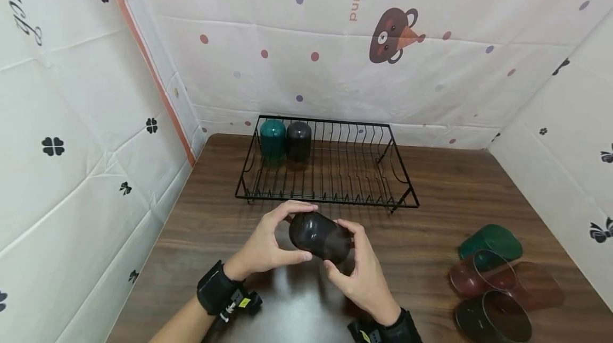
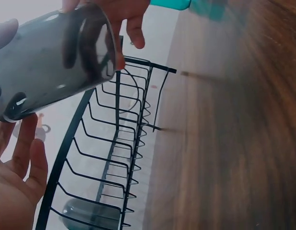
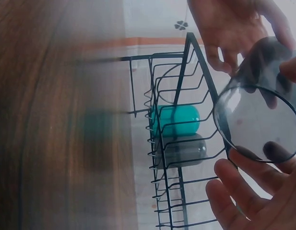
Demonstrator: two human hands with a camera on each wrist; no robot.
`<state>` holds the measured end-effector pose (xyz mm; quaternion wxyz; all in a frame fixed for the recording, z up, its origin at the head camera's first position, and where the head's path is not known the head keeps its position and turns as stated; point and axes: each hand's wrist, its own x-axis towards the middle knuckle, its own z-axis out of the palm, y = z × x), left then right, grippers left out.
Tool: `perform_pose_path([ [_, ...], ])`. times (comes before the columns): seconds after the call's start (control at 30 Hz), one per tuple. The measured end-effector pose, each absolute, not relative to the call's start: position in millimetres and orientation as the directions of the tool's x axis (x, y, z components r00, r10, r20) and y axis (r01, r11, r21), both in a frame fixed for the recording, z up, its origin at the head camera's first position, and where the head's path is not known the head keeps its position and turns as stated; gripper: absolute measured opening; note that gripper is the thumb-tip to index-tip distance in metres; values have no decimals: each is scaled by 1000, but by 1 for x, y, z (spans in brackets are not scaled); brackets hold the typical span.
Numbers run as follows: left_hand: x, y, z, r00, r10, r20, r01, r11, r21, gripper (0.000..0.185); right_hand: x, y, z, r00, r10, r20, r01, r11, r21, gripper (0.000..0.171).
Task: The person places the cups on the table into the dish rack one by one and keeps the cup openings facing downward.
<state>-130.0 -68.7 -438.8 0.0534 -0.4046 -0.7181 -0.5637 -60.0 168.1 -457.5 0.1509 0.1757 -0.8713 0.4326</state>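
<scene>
A dark grey see-through cup (image 1: 318,236) is held lying tilted in the air in front of the rack. My left hand (image 1: 270,242) grips its rounded base end, thumb below and fingers above. At the mouth end, my right hand (image 1: 361,274) holds the cup between thumb and fingers. The right wrist view shows the round open rim of the cup (image 3: 263,72), its inside bare. Behind both hands stands a black wire dish rack (image 1: 325,201). A teal cup (image 1: 273,140) and another dark grey cup (image 1: 299,142) sit upside down side by side at its left end.
On the table's right lie a green cup (image 1: 493,242), two reddish cups, one nearer (image 1: 464,279) and one farther right (image 1: 538,287), and a dark cup (image 1: 471,316), close together. Patterned white sheets (image 1: 287,77) line the back and sides of the wooden table (image 1: 201,258).
</scene>
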Motion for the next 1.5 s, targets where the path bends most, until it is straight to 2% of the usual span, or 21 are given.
perform_pose_path([
  [0.43,-135,-61,-419,-653,618,437,606,80,792,77,-59,163,-459,-936,-150,317,-342,587,-733,80],
  [0.67,-136,-50,-412,-630,651,424,603,67,795,77,-59,163,-460,-927,-167,337,-368,589,-720,75],
  [1.0,-141,-47,-414,-602,686,408,600,52,798,73,-59,164,-460,-926,-164,341,-365,619,-696,77],
  [1.5,-144,-52,-407,-600,694,398,640,118,759,74,-59,164,-458,-931,-158,328,-355,594,-722,75],
])
